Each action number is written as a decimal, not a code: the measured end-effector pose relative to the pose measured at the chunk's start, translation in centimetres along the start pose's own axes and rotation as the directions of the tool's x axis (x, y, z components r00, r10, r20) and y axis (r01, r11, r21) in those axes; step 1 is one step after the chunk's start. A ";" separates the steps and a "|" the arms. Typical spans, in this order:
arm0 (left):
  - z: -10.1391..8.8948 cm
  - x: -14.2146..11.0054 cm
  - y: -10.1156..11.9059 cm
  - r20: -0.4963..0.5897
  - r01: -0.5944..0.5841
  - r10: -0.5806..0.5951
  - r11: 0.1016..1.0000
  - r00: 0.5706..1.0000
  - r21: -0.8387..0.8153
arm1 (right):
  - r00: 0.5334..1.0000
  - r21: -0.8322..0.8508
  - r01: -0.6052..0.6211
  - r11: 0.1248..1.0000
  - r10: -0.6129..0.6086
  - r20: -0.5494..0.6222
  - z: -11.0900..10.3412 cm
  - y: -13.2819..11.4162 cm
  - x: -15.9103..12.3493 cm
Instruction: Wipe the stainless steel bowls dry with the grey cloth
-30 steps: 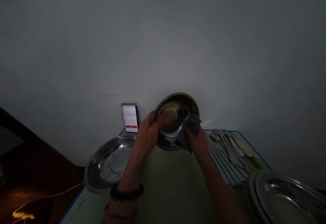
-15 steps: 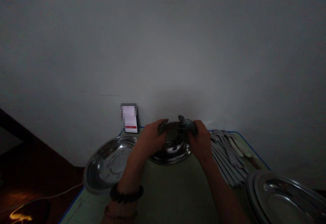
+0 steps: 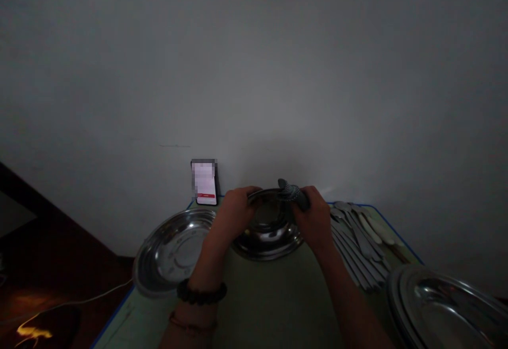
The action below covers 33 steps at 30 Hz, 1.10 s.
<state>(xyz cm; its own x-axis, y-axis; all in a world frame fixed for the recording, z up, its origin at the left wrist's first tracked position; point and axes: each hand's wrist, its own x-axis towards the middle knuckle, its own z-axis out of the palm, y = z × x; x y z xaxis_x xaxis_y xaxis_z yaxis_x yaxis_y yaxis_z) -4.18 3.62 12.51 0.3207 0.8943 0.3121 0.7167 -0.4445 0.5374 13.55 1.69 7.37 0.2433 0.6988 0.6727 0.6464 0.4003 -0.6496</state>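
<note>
A shiny metal bowl (image 3: 265, 243) is held tilted above the middle of the table, its inside facing me. My left hand (image 3: 237, 211) is closed on its left rim, thumb inside. My right hand (image 3: 313, 214) is closed at the upper right rim, pinching a dark patterned cloth (image 3: 291, 192) that folds over the edge. The fingertips behind the rim are hidden. Left of my left forearm lies a wide metal basin (image 3: 159, 264). Several spoons and forks (image 3: 357, 259) lie right of my right hand.
A phone (image 3: 206, 185) leans against the wall behind the table (image 3: 273, 306). Stacked metal plates (image 3: 440, 317) stand at the front right corner. White-handled utensils (image 3: 373, 228) lie by the cutlery. A white cable (image 3: 91, 300) runs off at the left.
The bowl's lower edge has shifted slightly to the right and toward me. Both hands keep their holds on the rim and cloth. The view has shifted a little.
</note>
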 end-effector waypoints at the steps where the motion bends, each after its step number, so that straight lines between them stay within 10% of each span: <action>1: 0.0 0.0 0.0 -0.006 -0.002 0.002 1.000 1.000 0.011 | 1.000 0.003 -0.001 1.000 0.001 -0.002 0.0 0.0 0.0; 8: -0.8 -0.4 0.9 -0.010 0.024 -0.025 0.995 1.000 -0.100 | 0.999 -0.036 -0.017 0.999 0.016 -0.033 -0.1 0.0 0.1; 13: -1.2 -0.3 1.1 -0.225 0.025 -0.118 0.925 0.967 -0.379 | 0.969 -0.001 -0.194 0.981 0.191 -0.158 0.5 0.2 0.0; 20: -0.4 0.0 0.1 -0.186 0.098 -0.327 0.687 0.926 -0.720 | 0.896 0.050 -0.437 0.898 0.430 0.107 0.9 1.4 -0.2; 27: -1.0 -1.0 0.7 0.113 0.136 -0.093 0.870 0.989 -0.474 | 0.969 -0.057 -0.181 0.982 0.188 0.158 -0.2 2.7 0.1; 33: 0.1 -0.4 0.9 0.094 0.011 0.000 0.993 0.996 -0.120 | 0.989 -0.114 0.001 0.993 0.016 0.148 0.2 1.2 0.0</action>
<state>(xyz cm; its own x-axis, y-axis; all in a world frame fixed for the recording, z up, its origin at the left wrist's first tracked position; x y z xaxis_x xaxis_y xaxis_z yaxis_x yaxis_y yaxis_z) -3.58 2.91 12.79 0.3774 0.8951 0.2376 0.6406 -0.4376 0.6310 14.20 2.25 6.54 0.1434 0.7853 0.6022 0.7251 0.3307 -0.6040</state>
